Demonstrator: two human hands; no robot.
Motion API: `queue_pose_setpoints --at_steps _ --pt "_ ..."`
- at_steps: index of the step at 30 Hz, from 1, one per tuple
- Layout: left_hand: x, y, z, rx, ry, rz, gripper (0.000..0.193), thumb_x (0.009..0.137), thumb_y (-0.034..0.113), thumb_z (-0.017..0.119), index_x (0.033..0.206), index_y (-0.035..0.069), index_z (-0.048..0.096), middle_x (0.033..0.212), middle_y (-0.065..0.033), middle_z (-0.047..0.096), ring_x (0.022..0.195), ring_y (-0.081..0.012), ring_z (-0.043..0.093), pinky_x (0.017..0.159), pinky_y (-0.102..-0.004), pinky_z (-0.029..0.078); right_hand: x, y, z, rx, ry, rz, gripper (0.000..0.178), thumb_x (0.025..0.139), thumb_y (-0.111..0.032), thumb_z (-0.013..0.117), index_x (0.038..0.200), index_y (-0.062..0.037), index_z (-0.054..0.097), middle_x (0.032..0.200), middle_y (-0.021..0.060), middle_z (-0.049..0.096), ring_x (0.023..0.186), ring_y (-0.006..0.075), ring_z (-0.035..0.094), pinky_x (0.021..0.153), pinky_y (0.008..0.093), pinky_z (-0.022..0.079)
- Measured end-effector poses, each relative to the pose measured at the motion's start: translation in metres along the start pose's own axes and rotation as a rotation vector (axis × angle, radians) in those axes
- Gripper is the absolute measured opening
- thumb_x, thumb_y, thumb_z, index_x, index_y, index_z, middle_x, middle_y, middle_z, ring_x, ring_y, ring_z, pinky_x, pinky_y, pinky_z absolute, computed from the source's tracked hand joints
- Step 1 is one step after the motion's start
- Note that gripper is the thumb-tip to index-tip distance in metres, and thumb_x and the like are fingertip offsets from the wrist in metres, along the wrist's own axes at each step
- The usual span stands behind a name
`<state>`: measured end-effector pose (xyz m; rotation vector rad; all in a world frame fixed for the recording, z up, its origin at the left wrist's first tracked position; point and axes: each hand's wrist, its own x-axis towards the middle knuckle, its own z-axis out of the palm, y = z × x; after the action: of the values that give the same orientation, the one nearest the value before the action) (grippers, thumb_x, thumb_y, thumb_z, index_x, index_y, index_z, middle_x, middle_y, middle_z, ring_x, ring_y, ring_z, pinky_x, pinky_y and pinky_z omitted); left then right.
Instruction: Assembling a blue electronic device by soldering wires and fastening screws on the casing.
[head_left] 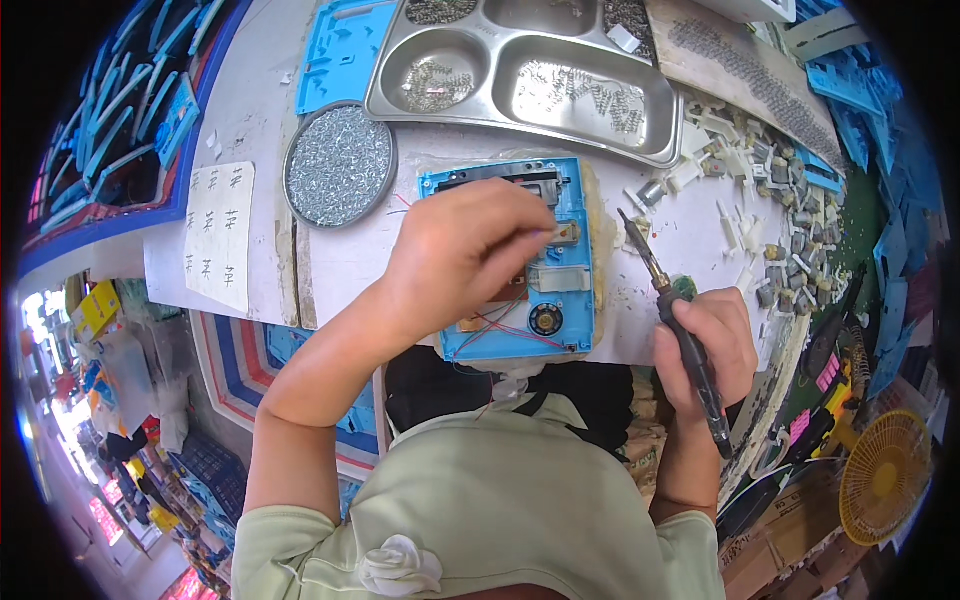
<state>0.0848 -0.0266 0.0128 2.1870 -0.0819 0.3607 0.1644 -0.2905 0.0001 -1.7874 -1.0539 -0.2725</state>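
Note:
A light-blue plastic housing [505,345] lies on the table in front of me, with a small round speaker [546,319], thin red wires [500,325] and a white plastic part [560,279] in it. My left hand [470,245] reaches over the housing and covers its middle. Its thumb and forefinger are pinched by a small metal part at the housing's right side; whatever they hold is too small to make out. My right hand [715,345] grips a black-handled screwdriver [695,365], whose tip points up and left, right of the housing and apart from it.
A round dish of small screws [340,165] stands left of the housing. Behind lies a metal compartment tray [520,135] with small metal parts. Small motors and white plastic pieces [790,260] crowd the right side. A paper sheet [220,240] lies left; a yellow fan [885,480] stands lower right.

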Motion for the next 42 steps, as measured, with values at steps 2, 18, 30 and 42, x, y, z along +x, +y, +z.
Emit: queue_pose_setpoints --at_steps 2,18,30,42 --pt "-0.001 0.011 0.003 -0.088 0.008 -0.271 0.017 0.082 -0.001 0.079 0.097 0.003 0.073 0.087 -0.0117 0.069 0.076 -0.0252 0.069 0.064 -0.0323 0.054 -0.002 0.001 -0.002 -0.006 0.014 0.014 0.037 0.072 0.0 0.082 0.107 -0.0013 0.071 0.076 0.0099 0.06 0.064 0.0257 0.055 0.058 0.0344 0.044" --pt "-0.012 0.005 0.023 0.329 0.069 0.164 0.027 0.074 -0.005 0.079 0.099 0.004 0.072 0.086 -0.0095 0.067 0.073 -0.0273 0.066 0.062 -0.0366 0.052 -0.004 -0.006 -0.003 0.06 -0.039 0.024 0.04 0.069 0.003 0.082 0.106 -0.0026 0.071 0.076 0.0093 0.063 0.064 0.0264 0.056 0.058 0.0351 0.045" --pt "-0.007 0.009 0.028 0.411 0.025 0.136 0.024 0.071 -0.002 0.08 0.092 0.006 0.071 0.084 -0.0081 0.065 0.072 -0.0275 0.065 0.062 -0.0376 0.052 -0.005 -0.008 0.005 0.062 -0.092 0.004 0.039 0.069 0.003 0.081 0.105 -0.006 0.072 0.075 0.0051 0.062 0.063 0.0238 0.057 0.057 0.0338 0.046" --pt "-0.004 0.013 0.025 0.464 -0.068 0.121 0.025 0.069 -0.001 0.078 0.09 0.006 0.066 0.082 -0.0079 0.059 0.072 -0.0287 0.063 0.06 -0.0385 0.052 -0.005 -0.009 0.009 0.061 -0.114 -0.005 0.042 0.066 0.004 0.081 0.105 -0.0061 0.072 0.075 0.0052 0.062 0.062 0.0239 0.057 0.055 0.0336 0.046"
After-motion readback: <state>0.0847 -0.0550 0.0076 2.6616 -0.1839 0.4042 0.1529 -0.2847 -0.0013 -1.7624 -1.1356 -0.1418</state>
